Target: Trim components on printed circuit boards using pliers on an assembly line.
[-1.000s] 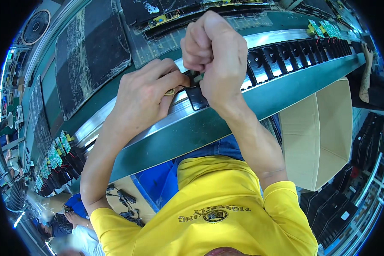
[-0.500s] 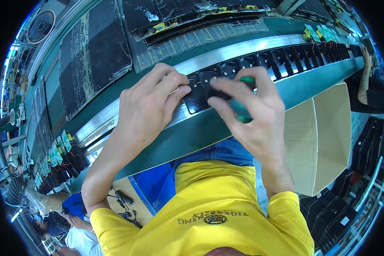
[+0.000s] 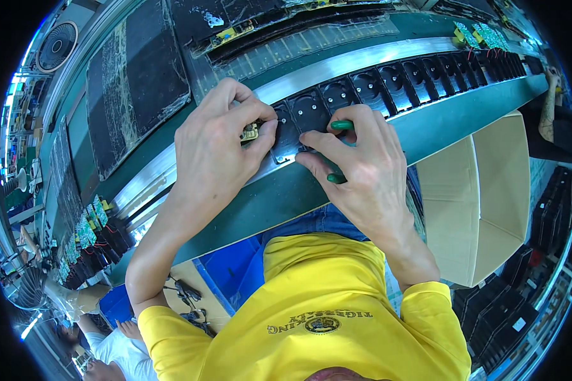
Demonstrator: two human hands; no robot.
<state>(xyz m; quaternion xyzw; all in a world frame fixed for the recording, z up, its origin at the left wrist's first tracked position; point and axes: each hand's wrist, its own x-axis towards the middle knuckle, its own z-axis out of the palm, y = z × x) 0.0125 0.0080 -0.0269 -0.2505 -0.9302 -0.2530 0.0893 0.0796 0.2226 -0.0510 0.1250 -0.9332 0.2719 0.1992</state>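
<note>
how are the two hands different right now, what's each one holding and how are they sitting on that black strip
The left hand pinches a small circuit board at the black socket strip's end; the right hand grips a green-handled tool. The left hand is curled, the right's fingers spread flatter. Both rest on the strip, side by side.

An electronics factory line: a long green workbench carries a row of black socket housings, with green circuit boards nearby.
</note>
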